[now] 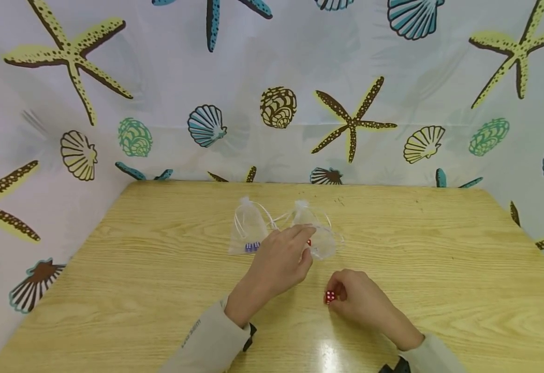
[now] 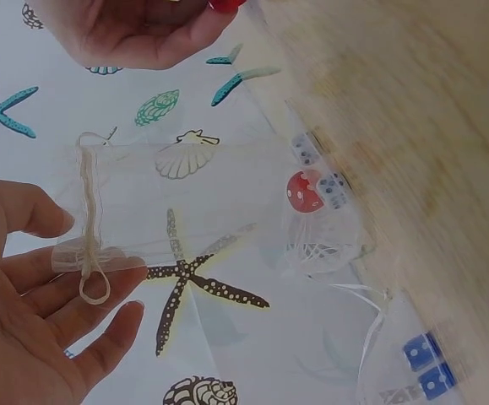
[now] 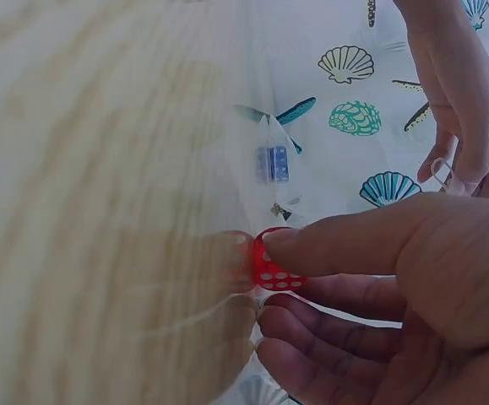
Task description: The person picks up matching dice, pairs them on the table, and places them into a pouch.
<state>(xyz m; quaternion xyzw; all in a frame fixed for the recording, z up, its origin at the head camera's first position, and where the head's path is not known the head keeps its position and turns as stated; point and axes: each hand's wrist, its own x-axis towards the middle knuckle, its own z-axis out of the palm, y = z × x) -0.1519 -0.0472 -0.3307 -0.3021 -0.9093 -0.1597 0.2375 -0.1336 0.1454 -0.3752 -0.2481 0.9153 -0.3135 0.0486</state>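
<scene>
My left hand (image 1: 281, 256) holds the mouth of a sheer white drawstring bag (image 2: 227, 181), its thumb at one edge and its fingers at the other. A loop of the bag's cord hangs by those fingers. Clear dice (image 2: 333, 190) with dark pips and a round-looking red piece (image 2: 305, 191) with white dots show at the bag's far end, overlapping in the left wrist view. To the front right, my right hand (image 1: 360, 300) pinches a red die (image 1: 329, 296) with white pips between thumb and forefinger, close over the table.
A second sheer bag (image 1: 246, 220) with blue dice (image 1: 252, 247) lies left of my left hand. Another gathered bag top (image 1: 302, 204) shows behind that hand. The wooden table (image 1: 160, 290) meets a shell-and-starfish patterned cloth (image 1: 244, 62) at its back and sides.
</scene>
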